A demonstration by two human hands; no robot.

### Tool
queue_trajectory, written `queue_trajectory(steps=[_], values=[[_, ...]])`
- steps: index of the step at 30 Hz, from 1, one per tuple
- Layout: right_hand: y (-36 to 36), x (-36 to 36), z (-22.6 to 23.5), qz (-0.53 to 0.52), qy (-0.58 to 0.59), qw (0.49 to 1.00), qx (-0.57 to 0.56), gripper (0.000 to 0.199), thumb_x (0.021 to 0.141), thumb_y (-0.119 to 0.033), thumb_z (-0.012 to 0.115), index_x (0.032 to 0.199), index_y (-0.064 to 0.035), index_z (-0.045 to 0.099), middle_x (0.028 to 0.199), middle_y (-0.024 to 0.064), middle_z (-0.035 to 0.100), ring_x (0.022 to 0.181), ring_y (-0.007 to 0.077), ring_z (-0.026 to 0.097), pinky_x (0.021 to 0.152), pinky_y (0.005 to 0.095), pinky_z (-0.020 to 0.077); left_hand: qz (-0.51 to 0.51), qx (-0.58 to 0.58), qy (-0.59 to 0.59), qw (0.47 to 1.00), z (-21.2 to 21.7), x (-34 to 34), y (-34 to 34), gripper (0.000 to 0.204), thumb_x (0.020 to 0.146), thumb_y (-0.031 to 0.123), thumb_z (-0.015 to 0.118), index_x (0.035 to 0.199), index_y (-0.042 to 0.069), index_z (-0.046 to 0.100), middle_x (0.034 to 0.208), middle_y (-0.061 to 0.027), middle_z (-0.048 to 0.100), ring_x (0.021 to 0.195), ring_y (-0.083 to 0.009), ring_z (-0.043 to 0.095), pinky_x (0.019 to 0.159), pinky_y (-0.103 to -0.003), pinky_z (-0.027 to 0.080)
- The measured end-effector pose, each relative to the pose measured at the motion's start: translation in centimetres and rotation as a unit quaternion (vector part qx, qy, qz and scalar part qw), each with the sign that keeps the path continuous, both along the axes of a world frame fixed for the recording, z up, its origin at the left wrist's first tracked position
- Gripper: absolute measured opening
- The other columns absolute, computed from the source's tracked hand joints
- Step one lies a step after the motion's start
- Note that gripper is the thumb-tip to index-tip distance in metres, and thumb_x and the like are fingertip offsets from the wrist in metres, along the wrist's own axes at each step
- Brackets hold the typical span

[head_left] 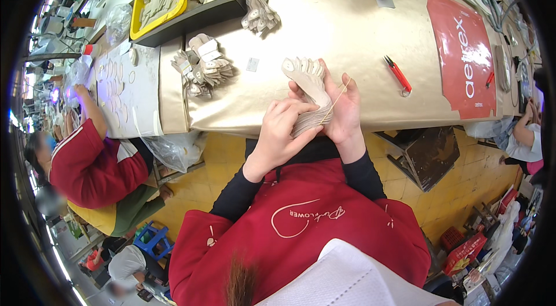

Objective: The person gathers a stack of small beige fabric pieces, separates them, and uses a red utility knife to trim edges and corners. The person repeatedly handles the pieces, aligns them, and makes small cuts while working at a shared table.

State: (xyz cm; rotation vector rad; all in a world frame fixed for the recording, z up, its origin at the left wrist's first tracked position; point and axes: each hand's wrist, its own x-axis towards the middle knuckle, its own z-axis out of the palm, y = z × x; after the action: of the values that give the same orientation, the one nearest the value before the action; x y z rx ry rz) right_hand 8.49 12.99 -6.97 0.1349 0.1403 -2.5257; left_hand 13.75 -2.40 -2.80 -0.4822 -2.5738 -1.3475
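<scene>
We are holding a stack of thin pale pieces (313, 89) between our two hands, just above the near edge of the table (336, 22). Our left hand (284, 131) is pinching the near end of the stack, with the thumb on one side and the fingers bending over the other. Our right hand (343, 110) is cupping the stack from behind, with some fingertips peeking out on the left side. A thin rubber band (339, 96) is stretching from the stack up to our right thumb. We cannot tell how it is running behind the pieces.

We are probably in the middle of tying the stack into a bundle. It looks like the next move is calling for our left hand to be squeezing the pieces flat while our right thumb is bringing the band around them. If we are pinching too softly, the pieces may be sliding apart.

Two tied bunches are lying past our grip: a big bunch (204, 68) to the left, and a smaller bunch (260, 9) farther away. Red snips (397, 74) are lying to the right of our grip, well apart from our hands.
</scene>
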Motion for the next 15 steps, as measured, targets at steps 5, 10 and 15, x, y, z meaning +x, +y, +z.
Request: queue_trajectory(steps=[5, 10, 15], values=[[0.6, -1.4, -1.2, 0.028, 0.064, 0.995, 0.077, 0.088, 0.093, -0.054, 0.052, 0.163, -0.0215, 0.009, 0.147, 0.0237, 0.046, 0.108, 0.0404, 0.065, 0.095, 0.0535, 0.0539, -0.032, 0.092, -0.103, 0.990, 0.7, 0.4, -1.1, 0.041, 0.079, 0.017, 0.082, 0.115, 0.003, 0.068, 0.099, -0.0109, 0.068, 0.090, -0.0272, 0.061, 0.083, -0.038, 0.045], [1.5, -3.6, -0.3, 0.105, 0.189, 0.968, 0.130, 0.110, 0.081, -0.057, 0.069, 0.162, -0.0109, 0.013, 0.141, 0.0234, 0.052, 0.102, 0.0343, 0.068, 0.088, 0.0477, 0.0579, -0.134, 0.116, -0.214, 0.961, 2.6, 0.7, -2.7, 0.040, 0.079, 0.009, 0.081, 0.116, 0.000, 0.069, 0.101, -0.0104, 0.071, 0.096, -0.0211, 0.063, 0.086, -0.034, 0.049], [1.9, -5.9, 3.1, 0.144, 0.420, 0.864, 0.236, 0.114, 0.070, -0.058, 0.082, 0.154, 0.0016, 0.034, 0.141, 0.0244, 0.054, 0.112, 0.0303, 0.067, 0.091, 0.0421, 0.0579, -0.090, 0.242, -0.510, 0.821, 3.9, 0.0, -3.0, 0.036, 0.086, 0.011, 0.079, 0.117, -0.003, 0.068, 0.095, -0.0092, 0.073, 0.083, -0.0118, 0.068, 0.080, -0.028, 0.056]])
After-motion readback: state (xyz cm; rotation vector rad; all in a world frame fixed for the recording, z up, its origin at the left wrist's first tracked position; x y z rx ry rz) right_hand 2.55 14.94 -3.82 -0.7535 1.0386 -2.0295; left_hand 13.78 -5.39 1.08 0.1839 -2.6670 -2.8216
